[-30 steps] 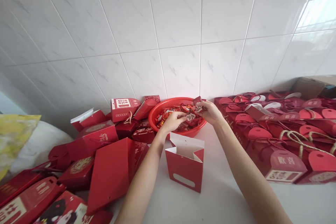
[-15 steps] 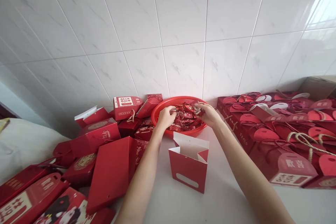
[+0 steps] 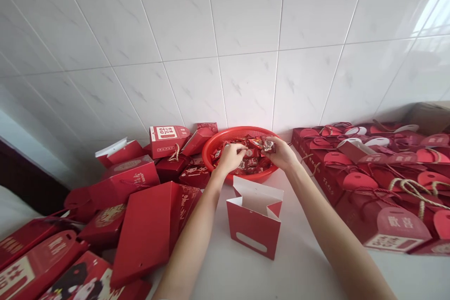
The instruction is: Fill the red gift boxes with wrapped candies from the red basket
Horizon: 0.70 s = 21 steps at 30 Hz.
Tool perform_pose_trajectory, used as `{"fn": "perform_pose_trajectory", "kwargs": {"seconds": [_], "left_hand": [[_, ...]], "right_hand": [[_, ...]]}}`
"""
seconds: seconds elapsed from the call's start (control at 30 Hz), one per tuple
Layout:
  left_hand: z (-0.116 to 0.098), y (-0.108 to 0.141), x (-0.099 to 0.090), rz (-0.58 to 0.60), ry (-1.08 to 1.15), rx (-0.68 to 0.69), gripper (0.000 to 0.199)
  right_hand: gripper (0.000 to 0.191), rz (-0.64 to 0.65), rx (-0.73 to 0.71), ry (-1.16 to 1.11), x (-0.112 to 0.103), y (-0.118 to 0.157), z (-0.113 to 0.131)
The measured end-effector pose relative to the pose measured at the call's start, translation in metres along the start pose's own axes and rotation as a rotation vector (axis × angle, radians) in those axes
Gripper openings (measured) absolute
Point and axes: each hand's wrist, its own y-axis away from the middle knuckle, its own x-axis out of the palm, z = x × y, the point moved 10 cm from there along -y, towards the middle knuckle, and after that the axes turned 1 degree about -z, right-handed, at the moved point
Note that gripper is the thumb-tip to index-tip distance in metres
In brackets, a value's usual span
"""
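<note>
Both hands are over a red plastic basket point(image 3: 258, 179) filled with small red-wrapped candies point(image 3: 250, 161). My right hand point(image 3: 282, 152), at the basket's right side, is closed on a wrapped candy point(image 3: 269, 146) with white lettering. My left hand point(image 3: 230, 157) is over the left part of the pile with its fingers pinched together; whatever is between them is too small to make out. Between my forearms an open red gift box point(image 3: 255, 229) stands upright on the white table, its white inside facing up.
Several red gift boxes point(image 3: 147, 229) lie in a loose heap on the left. Rows of closed red boxes point(image 3: 383, 211) with rope handles stand on the right. A white tiled wall point(image 3: 246, 89) rises behind the basket.
My left hand has shifted slightly right and down over the candies. The right hand keeps a wrapped candy, now showing more clearly. The camera view has turned slightly.
</note>
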Motion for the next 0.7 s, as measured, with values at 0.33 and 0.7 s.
{"fn": "perform_pose_trajectory", "kwargs": {"seconds": [0.33,0.7], "left_hand": [[0.008,-0.001,-0.019,-0.197,0.330,-0.002,0.018],[-0.008,0.005,0.005,0.057,0.283,0.058,0.028]], "right_hand": [[0.023,0.139,0.054,0.035,0.016,0.008,-0.009],[0.023,0.025,-0.101,-0.040,0.003,0.008,0.011]]}}
